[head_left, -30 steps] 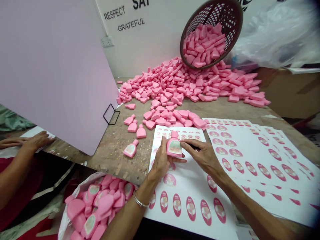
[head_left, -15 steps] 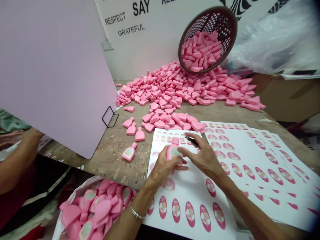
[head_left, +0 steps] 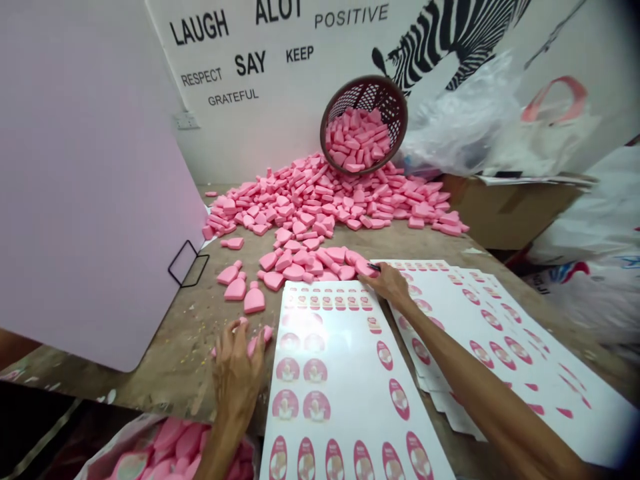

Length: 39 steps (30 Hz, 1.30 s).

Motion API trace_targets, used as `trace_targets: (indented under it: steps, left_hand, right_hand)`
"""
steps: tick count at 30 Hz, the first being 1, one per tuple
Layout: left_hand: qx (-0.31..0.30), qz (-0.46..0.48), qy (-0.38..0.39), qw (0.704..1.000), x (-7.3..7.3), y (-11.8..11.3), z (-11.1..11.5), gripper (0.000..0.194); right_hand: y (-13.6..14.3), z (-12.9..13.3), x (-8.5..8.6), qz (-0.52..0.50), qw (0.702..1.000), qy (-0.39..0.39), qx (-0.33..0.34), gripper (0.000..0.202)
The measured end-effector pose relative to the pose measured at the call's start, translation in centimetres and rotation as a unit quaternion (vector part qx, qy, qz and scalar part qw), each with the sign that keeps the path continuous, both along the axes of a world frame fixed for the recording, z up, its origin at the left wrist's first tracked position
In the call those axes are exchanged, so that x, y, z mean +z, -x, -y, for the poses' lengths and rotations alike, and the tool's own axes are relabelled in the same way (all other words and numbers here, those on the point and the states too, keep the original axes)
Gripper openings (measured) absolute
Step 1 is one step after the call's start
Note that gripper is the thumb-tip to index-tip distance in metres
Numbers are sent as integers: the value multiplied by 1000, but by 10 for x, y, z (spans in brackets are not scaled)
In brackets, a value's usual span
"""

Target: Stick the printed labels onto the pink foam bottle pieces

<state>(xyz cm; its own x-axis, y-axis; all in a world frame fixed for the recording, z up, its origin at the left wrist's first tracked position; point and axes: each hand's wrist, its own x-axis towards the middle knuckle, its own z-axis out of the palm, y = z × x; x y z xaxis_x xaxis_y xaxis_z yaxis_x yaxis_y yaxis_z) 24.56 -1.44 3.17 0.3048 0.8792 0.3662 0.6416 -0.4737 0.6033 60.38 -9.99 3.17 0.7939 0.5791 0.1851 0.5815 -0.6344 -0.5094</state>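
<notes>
My left hand [head_left: 237,363] is low over the table at the left of the sticker sheet, its fingers curled on a small pink bottle [head_left: 260,341]. Another pink bottle lies mostly hidden beneath that hand. My right hand [head_left: 390,285] reaches past the sheet's far edge, closed on a thin black pen-like tool [head_left: 373,267]. Its fingertips are at a pink bottle [head_left: 361,265] on the near edge of the pile. The white sticker sheet [head_left: 350,373] carries round and oval pink labels, with gaps between them.
A large heap of pink bottles [head_left: 300,193] spreads below a tipped brown basket [head_left: 365,85]. More sticker sheets [head_left: 480,373] lie to the right. A pink board [head_left: 90,167] stands at the left, beside a black wire stand [head_left: 189,263]. A bag [head_left: 145,433] of bottles sits below the table edge.
My hands have parted. The left moved down and left to the table with the labelled bottle; the right let go and reached forward to the pile. The view has tilted up and right.
</notes>
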Motion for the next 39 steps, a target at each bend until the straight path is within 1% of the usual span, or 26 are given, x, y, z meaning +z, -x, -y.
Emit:
trace_targets:
  steps: [1, 2, 3, 4, 5, 6, 7, 8, 10, 11, 13, 15, 16, 19, 21, 23, 25, 26, 28, 30, 31, 34, 35, 36, 37, 39]
  left_hand:
    - [-5, 29, -10, 1000, 5, -8, 4, 37]
    - [-26, 63, 13, 998, 10, -17, 11, 36]
    - [-61, 105, 67, 990, 15, -28, 18, 36]
    - [-99, 135, 155, 974, 19, -40, 26, 36]
    - [-132, 158, 248, 947, 21, -51, 35, 39]
    - [-149, 181, 320, 918, 22, -61, 43, 42]
    - [-141, 195, 370, 897, 22, -69, 51, 43]
    - [-124, 207, 399, 884, 21, -75, 57, 46]
    - [-80, 226, 413, 879, 20, -80, 63, 47]
    - [-66, 233, 412, 878, 21, -79, 63, 47]
    - [-70, 244, 415, 874, 23, -75, 59, 44]
    - [-82, 246, 417, 871, 25, -69, 52, 40]
    - [-80, 241, 414, 874, 25, -67, 48, 39]
    - [-72, 204, 388, 896, 19, -63, 40, 33]
    - [-85, 169, 348, 918, 10, -62, 39, 28]
    - [-95, 156, 307, 934, 0, -63, 42, 26]
    - [-92, 172, 298, 934, -7, -66, 48, 29]
    - [-92, 185, 306, 929, -9, -69, 53, 30]
    - [-98, 203, 327, 918, -9, -74, 63, 30]
    - [-112, 206, 340, 911, -8, -80, 71, 28]
    - [-120, 207, 342, 909, -8, -83, 73, 28]
    - [-147, 221, 352, 898, -7, -88, 75, 31]
    - [-154, 226, 364, 890, -7, -88, 75, 34]
    - [-156, 231, 380, 882, -6, -87, 74, 36]
    - [-152, 234, 395, 875, -5, -86, 72, 39]
    - [-137, 242, 408, 870, 0, -81, 71, 42]
  right_hand:
    - [9, 2, 2, 4, 1000, -8, 0, 52]
    - [23, 6, 4, 7, 1000, -25, 5, 53]
    - [40, 11, 6, 5, 999, -49, 22, 55]
    - [61, 18, 8, -1, 996, -81, 46, 56]
    - [83, 26, 9, -24, 990, -111, 88, 54]
    - [104, 34, 9, -56, 980, -130, 141, 50]
    - [123, 43, 10, -83, 971, -137, 177, 45]
    - [138, 50, 9, -105, 965, -128, 206, 43]
    - [151, 61, 7, -158, 950, -107, 247, 42]
    - [150, 63, 5, -173, 948, -102, 248, 41]
    - [137, 61, 1, -172, 954, -103, 223, 35]
    - [120, 50, -5, -142, 965, -98, 198, 31]
    - [114, 43, -7, -129, 967, -92, 199, 29]
    - [107, 27, -10, -108, 970, -63, 209, 26]
    - [106, 29, -10, -80, 982, -26, 169, 30]
    - [103, 44, -10, -40, 994, 39, 91, 47]
    - [99, 69, -12, 8, 994, 104, 24, 60]
    - [97, 84, -14, 30, 991, 126, 8, 60]
    - [97, 112, -19, 66, 987, 147, 10, 52]
    - [101, 131, -23, 97, 984, 146, 19, 44]
    - [104, 136, -25, 122, 983, 140, 17, 41]
    - [114, 137, -23, 207, 974, 93, -10, 27]
    - [116, 135, -21, 212, 975, 72, -14, 21]
    - [115, 134, -19, 192, 980, 51, -11, 16]
    - [113, 134, -16, 150, 988, 29, -2, 14]
    - [96, 139, -11, 41, 999, -18, 14, 17]
